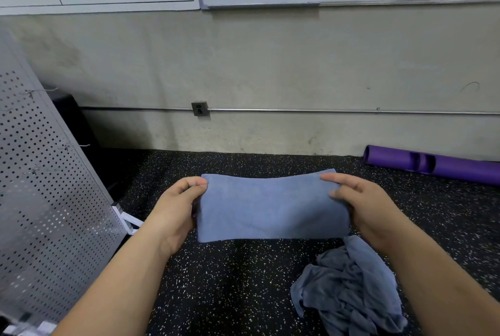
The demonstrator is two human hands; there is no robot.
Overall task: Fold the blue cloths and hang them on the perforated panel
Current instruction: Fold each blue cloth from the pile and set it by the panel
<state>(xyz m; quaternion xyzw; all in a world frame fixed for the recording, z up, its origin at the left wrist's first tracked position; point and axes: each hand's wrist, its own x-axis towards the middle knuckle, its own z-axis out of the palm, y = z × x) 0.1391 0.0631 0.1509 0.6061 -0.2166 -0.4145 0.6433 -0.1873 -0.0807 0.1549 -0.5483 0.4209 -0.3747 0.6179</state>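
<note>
A folded blue cloth (pixel 270 207) hangs as a flat rectangle in the air in front of me, stretched between both hands. My left hand (pixel 177 207) pinches its upper left corner between thumb and fingers. My right hand (pixel 362 200) grips its right edge the same way. A crumpled pile of blue cloths (pixel 349 287) lies on the floor below my right forearm. The grey perforated panel (pixel 40 200) leans at the left, with several wire hooks (pixel 75 146) sticking out of it; nothing hangs on them.
Black speckled rubber floor (pixel 230 281) spreads below. A purple rolled tube (pixel 433 164) lies against the wall at the right. A wall socket (pixel 199 109) and metal conduit run along the concrete wall. The panel's white foot (pixel 127 220) juts out near my left wrist.
</note>
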